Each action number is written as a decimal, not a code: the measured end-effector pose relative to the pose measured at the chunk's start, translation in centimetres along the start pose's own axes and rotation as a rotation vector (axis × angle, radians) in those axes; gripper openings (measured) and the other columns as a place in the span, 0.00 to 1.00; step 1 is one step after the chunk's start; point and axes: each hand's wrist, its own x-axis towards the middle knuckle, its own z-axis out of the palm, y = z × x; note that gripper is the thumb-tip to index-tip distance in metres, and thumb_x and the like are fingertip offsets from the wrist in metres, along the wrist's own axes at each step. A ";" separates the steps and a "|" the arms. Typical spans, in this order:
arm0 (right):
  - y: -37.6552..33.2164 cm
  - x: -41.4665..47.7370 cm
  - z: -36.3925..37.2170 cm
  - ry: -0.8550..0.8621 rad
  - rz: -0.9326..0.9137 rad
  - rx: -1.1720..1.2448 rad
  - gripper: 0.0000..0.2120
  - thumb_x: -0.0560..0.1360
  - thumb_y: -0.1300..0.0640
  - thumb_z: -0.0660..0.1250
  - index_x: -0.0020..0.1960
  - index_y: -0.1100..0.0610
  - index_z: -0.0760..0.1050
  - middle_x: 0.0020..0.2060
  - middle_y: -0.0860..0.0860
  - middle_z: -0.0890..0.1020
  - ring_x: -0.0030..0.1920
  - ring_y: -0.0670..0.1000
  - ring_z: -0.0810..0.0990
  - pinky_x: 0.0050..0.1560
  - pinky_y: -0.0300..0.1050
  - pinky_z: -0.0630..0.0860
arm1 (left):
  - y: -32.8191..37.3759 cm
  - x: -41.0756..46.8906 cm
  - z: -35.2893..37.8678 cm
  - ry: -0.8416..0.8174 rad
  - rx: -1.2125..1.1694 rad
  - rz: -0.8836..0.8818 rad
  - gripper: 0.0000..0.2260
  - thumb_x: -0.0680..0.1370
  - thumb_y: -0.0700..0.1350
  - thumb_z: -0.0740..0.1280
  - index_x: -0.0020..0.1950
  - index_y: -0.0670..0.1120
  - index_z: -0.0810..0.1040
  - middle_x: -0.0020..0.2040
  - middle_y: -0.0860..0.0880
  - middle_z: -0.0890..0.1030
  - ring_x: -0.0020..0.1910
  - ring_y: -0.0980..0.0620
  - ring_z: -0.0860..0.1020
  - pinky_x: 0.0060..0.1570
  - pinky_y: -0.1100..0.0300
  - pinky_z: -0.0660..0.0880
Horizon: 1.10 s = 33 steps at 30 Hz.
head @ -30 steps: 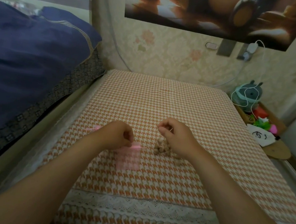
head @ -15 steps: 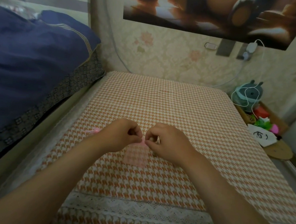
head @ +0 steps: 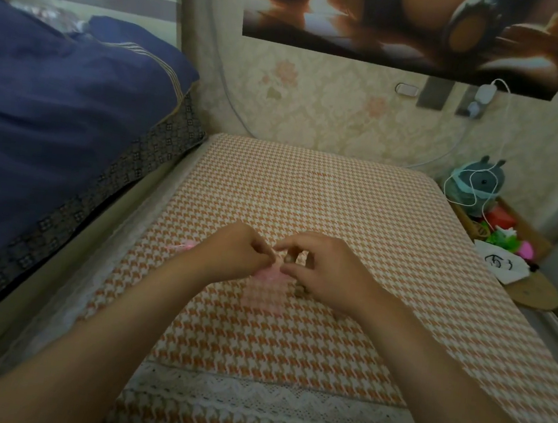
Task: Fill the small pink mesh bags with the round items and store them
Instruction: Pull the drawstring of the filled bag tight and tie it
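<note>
Right hand [head: 329, 271] has joined left hand [head: 235, 251], both grips pinching pink mesh bag [head: 264, 292].

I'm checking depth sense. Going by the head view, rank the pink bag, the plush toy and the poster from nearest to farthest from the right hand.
1. pink bag: at the right hand fingertips, on the checked cloth.
2. plush toy: right rear, beyond the cloth's far corner.
3. poster: high on the far wall.

Both bare forearms are reaching in. I've got the left hand [head: 235, 253] curled, pinching the top edge of the small pink mesh bag [head: 264, 292]. The right hand [head: 328, 273] is beside it, thumb and forefinger pinching there too.
</note>
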 end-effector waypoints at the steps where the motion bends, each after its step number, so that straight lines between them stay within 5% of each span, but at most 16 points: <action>1: 0.0 0.0 -0.1 0.061 0.044 0.080 0.11 0.74 0.52 0.75 0.57 0.45 0.81 0.46 0.40 0.82 0.35 0.36 0.77 0.40 0.31 0.71 | 0.1 -0.1 0.0 0.000 -0.003 0.003 0.05 0.75 0.47 0.70 0.44 0.53 0.86 0.34 0.55 0.84 0.37 0.58 0.81 0.38 0.62 0.76; 6: -0.3 0.1 -0.1 0.194 0.102 0.203 0.06 0.71 0.50 0.77 0.47 0.44 0.81 0.43 0.35 0.82 0.30 0.45 0.77 0.36 0.39 0.77 | 0.6 -0.2 0.4 -0.020 0.007 0.064 0.07 0.75 0.49 0.69 0.36 0.55 0.81 0.33 0.55 0.81 0.34 0.58 0.79 0.35 0.62 0.73; 11: 0.0 0.2 0.3 0.059 0.046 -0.029 0.08 0.75 0.45 0.72 0.54 0.41 0.83 0.49 0.39 0.78 0.42 0.31 0.72 0.41 0.33 0.65 | 0.9 -0.3 0.6 -0.072 0.007 0.070 0.05 0.75 0.47 0.69 0.43 0.48 0.83 0.35 0.52 0.81 0.36 0.55 0.78 0.36 0.61 0.71; 19: 2.3 -0.1 -1.6 0.012 0.209 -0.029 0.07 0.80 0.51 0.67 0.54 0.47 0.83 0.50 0.39 0.81 0.49 0.39 0.78 0.54 0.43 0.76 | 0.9 0.1 0.8 -0.043 0.010 0.052 0.09 0.76 0.43 0.66 0.50 0.51 0.85 0.43 0.55 0.84 0.42 0.58 0.81 0.44 0.60 0.79; 23: 4.5 -1.5 -2.4 -0.144 0.382 -0.183 0.03 0.76 0.51 0.70 0.47 0.46 0.83 0.44 0.42 0.83 0.45 0.44 0.81 0.52 0.51 0.81 | 2.1 0.5 2.0 0.043 0.050 0.074 0.08 0.76 0.48 0.68 0.43 0.47 0.86 0.42 0.53 0.85 0.39 0.57 0.81 0.43 0.58 0.80; 26: 5.3 -2.3 -2.5 -0.295 0.451 -0.214 0.03 0.72 0.52 0.74 0.45 0.47 0.84 0.44 0.42 0.83 0.45 0.44 0.80 0.49 0.45 0.80 | 2.6 0.8 2.9 0.089 0.049 0.070 0.12 0.76 0.49 0.69 0.40 0.42 0.84 0.40 0.47 0.85 0.38 0.52 0.82 0.42 0.53 0.81; 29: 5.7 -2.6 -2.4 -0.384 0.479 -0.213 0.06 0.68 0.54 0.78 0.44 0.47 0.84 0.43 0.43 0.83 0.45 0.44 0.81 0.44 0.40 0.76 | 2.9 0.7 3.3 0.085 0.059 0.072 0.08 0.76 0.46 0.69 0.43 0.45 0.86 0.40 0.52 0.85 0.38 0.56 0.81 0.41 0.59 0.80; 33: 5.7 -2.3 -2.2 -0.403 0.482 -0.245 0.08 0.69 0.56 0.80 0.47 0.50 0.86 0.45 0.46 0.85 0.47 0.47 0.82 0.50 0.42 0.79 | 2.6 0.2 3.0 0.042 0.030 0.068 0.07 0.76 0.42 0.68 0.46 0.52 0.85 0.42 0.56 0.83 0.40 0.59 0.81 0.36 0.67 0.76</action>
